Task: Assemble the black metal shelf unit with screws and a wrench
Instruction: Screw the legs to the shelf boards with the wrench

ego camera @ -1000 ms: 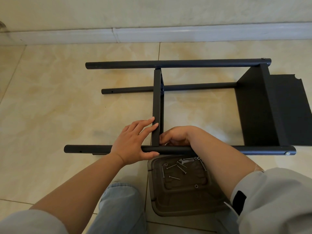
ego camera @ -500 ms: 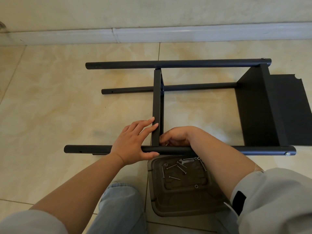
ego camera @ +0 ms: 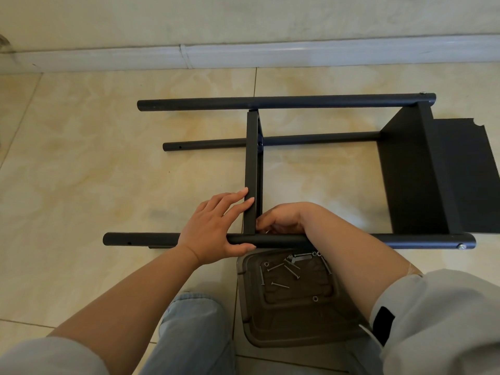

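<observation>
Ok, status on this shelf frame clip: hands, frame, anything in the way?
Left hand flat on near tube and crossbar. Right hand curled at their joint; grip hidden. Frame on its side. Screw tray under right forearm.

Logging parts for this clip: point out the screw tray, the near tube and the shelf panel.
screw tray (ego camera: 293,328), head view, bare floor.
near tube (ego camera: 140,239), head view, left end.
shelf panel (ego camera: 411,171), head view, flat face.
</observation>
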`<action>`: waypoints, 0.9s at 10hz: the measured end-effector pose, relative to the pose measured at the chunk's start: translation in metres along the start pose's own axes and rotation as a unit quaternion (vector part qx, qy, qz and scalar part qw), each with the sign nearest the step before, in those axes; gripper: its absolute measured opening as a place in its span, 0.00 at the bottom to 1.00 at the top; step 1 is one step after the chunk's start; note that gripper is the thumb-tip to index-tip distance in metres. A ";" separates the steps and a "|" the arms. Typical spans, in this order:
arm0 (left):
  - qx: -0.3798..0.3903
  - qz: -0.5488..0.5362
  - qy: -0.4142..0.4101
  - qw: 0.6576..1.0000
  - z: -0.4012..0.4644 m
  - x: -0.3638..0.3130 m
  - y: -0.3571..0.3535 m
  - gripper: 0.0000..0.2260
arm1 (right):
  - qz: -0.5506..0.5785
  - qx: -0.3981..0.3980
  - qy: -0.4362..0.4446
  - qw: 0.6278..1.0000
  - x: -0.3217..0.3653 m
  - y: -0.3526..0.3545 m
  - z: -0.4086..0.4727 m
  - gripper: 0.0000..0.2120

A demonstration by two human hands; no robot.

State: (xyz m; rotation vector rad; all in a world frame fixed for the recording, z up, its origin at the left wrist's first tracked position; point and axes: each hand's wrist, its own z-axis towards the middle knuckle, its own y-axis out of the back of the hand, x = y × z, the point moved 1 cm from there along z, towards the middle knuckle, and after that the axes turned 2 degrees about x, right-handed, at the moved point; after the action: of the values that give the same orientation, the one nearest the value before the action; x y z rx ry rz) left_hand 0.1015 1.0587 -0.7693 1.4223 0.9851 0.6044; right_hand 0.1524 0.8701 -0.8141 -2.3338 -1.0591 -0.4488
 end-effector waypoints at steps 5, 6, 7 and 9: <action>-0.002 0.004 -0.001 1.000 0.000 0.000 0.000 0.37 | -0.003 0.005 0.017 1.000 0.001 -0.002 -0.002 0.08; -0.004 0.004 -0.002 1.000 0.000 -0.001 0.000 0.37 | 0.005 0.011 0.018 1.000 0.002 -0.003 -0.004 0.08; -0.004 0.003 -0.003 1.000 0.000 -0.001 0.000 0.37 | -0.005 0.000 0.018 1.000 0.003 -0.003 -0.006 0.07; -0.006 0.005 -0.003 1.000 0.000 -0.001 0.001 0.37 | 0.015 0.008 0.024 1.000 0.004 -0.003 -0.007 0.07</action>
State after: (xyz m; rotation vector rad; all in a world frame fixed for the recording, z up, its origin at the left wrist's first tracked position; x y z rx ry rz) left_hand 0.1013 1.0583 -0.7681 1.4179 0.9702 0.6121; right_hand 0.1516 0.8701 -0.8060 -2.3100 -1.0010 -0.4802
